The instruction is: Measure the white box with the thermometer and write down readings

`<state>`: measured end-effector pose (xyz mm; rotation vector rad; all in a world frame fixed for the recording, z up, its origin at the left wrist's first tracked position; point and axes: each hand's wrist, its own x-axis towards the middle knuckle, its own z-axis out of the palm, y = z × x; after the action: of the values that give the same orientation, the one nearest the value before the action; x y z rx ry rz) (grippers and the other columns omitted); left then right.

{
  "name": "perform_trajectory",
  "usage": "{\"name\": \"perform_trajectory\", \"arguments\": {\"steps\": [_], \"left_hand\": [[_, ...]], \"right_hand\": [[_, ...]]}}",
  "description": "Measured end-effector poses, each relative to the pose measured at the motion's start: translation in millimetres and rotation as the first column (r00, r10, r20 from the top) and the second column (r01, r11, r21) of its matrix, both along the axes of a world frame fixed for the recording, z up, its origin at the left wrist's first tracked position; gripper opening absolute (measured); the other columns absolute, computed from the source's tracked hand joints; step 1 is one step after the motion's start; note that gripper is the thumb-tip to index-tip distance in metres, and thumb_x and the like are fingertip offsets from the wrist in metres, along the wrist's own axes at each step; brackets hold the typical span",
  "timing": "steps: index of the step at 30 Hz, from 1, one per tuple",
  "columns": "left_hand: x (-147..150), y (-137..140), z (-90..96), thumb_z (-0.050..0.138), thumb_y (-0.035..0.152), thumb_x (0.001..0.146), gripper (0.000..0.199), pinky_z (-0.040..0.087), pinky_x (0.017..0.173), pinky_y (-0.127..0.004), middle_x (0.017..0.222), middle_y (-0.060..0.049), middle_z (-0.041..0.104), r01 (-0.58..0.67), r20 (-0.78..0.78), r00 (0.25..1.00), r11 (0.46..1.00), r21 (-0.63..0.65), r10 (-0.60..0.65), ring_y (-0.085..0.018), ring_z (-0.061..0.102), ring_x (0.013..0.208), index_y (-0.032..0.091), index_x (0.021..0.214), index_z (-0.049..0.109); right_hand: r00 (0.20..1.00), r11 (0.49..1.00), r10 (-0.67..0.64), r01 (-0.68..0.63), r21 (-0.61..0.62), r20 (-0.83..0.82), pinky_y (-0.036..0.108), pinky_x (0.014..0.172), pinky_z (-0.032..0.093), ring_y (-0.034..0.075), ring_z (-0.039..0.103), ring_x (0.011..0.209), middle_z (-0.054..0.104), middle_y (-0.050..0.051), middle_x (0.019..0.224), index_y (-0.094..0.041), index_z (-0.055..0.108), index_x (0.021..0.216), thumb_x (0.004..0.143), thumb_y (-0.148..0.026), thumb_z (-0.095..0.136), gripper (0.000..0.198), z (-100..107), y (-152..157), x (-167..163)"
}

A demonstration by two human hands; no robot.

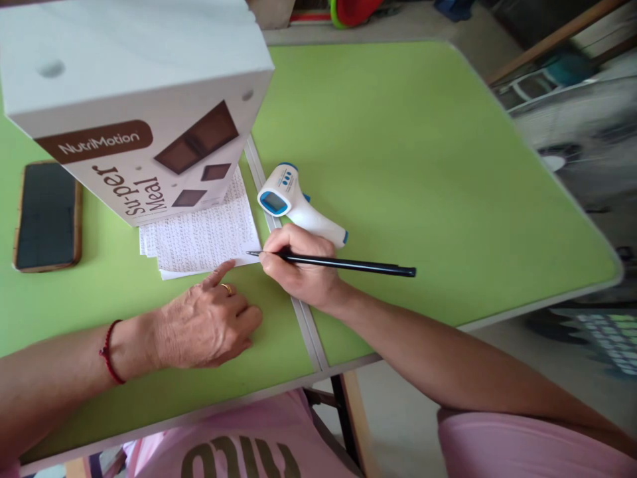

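Pinched in my right hand (pixel 303 265) is a black pen (pixel 368 265), its tip at the lower right corner of a sheet of paper (pixel 199 242) covered in small handwriting. My left hand (pixel 204 322) rests on the table with its index finger stretched out to the paper's lower edge. Its other fingers bend loosely and hold nothing. Just beyond my right hand lies a white and blue infrared thermometer (pixel 298 202). A white NutriMotion box (pixel 174 146) stands over the upper part of the paper and hides it. More sheets show beneath the top one.
A phone (pixel 48 216) in a brown case lies on the green table (pixel 398 153) at the left. A metal seam (pixel 303 325) runs across the tabletop between my hands. Past the right table edge are blurred household items on the floor.
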<state>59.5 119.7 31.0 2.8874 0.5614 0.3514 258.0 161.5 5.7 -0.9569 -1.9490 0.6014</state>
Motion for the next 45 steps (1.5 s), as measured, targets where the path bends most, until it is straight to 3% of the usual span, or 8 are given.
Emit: {"name": "perform_trajectory", "arguments": {"steps": [36,41,45], "left_hand": [[1.0,0.8,1.0,0.049,0.023,0.091,0.018,0.040,0.110,-0.052,0.062,0.000,0.057,0.010,-0.009,1.000,1.000,0.009,-0.010,-0.015,0.055,0.055,0.017,0.075,0.054],[0.9,0.3,-1.0,0.049,0.022,0.090,0.017,0.041,0.109,-0.053,0.061,0.001,0.055,0.009,0.002,1.000,1.000,0.028,-0.009,-0.015,0.054,0.054,0.017,0.074,0.054],[0.6,0.2,-1.6,0.048,0.021,0.090,0.016,0.041,0.108,-0.051,0.061,0.001,0.056,0.007,-0.009,1.000,0.999,0.041,-0.006,-0.015,0.055,0.054,0.017,0.075,0.053]], "right_hand": [[0.999,0.999,0.031,-0.031,-0.028,0.005,0.023,0.049,0.042,0.009,0.051,0.051,0.053,-0.006,0.056,-0.022,0.047,0.069,0.082,-0.017,0.058,0.018,-1.7,1.6,-0.2],[0.985,0.995,-0.103,0.100,-0.029,-0.138,0.023,0.047,0.043,0.009,0.049,0.050,0.055,-0.005,0.062,-0.022,0.051,0.080,0.086,-0.025,0.059,0.010,-2.0,0.1,-0.5],[0.986,0.988,-0.130,0.138,0.073,-0.106,0.024,0.051,0.047,0.009,0.052,0.055,0.060,-0.002,0.074,-0.024,0.057,0.093,0.090,-0.024,0.057,0.003,-1.1,0.1,-1.9]]}}
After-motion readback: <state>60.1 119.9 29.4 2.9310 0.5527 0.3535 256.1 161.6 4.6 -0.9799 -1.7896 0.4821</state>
